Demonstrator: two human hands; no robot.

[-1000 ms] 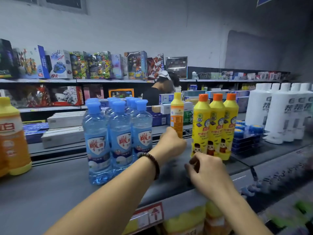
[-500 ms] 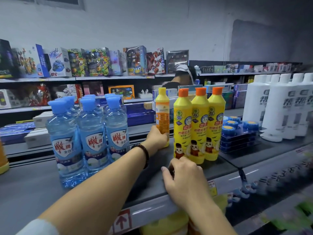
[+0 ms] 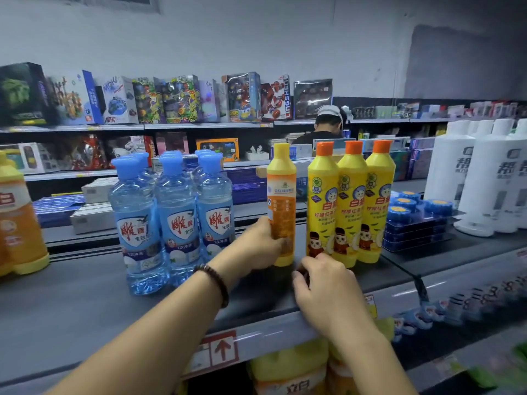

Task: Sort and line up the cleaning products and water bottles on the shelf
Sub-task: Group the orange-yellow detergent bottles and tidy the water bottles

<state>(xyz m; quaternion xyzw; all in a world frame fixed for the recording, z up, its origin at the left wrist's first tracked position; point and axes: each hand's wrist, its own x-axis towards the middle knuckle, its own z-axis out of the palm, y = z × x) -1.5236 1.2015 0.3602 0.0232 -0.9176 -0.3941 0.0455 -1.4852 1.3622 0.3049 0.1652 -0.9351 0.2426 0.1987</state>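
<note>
**Top shelf stock, placed from the orange-label bottle [image 3: 281, 206]**

Landmark: yellow cap, upright, base on the grey shelf [image 3: 85, 309].

1. Far left of it, at the frame edge: orange detergent jug [image 3: 20, 223], yellow base, standing, well apart.
2. Behind and left of it, across the aisle: toy boxes [image 3: 171, 101] on the far racks.
3. Left of it, near: water bottles [image 3: 171, 218], blue caps, clear blue, upright in three files running back, labels forward.
4. Below and left of it, on the shelf's front rail: price label [image 3: 222, 349] with a red arrow.
5. At it: my left hand [image 3: 256, 246], bead bracelet [image 3: 214, 283] on the wrist. My fingers wrap its lower part from the left side, thumb across its front.
6. In front of it, slightly right: my right hand [image 3: 322, 289], over the shelf's front lip. Fingers curled, knuckles up, tips at the foot of the nearest yellow bottle. Whether they hold anything, I cannot tell.
7. Behind it, slightly right: a person [image 3: 328, 121] in a white cap.
8. Just right of it, across a narrow gap: three yellow bottles [image 3: 350, 201], orange caps, upright, touching one another in a row.
9. Further right of it: stacked blister packs [image 3: 419, 223] of blue round pucks, lying flat.
10. Far right of it: white bottles [image 3: 479, 178], tall, grouped, dark lettering.
</note>
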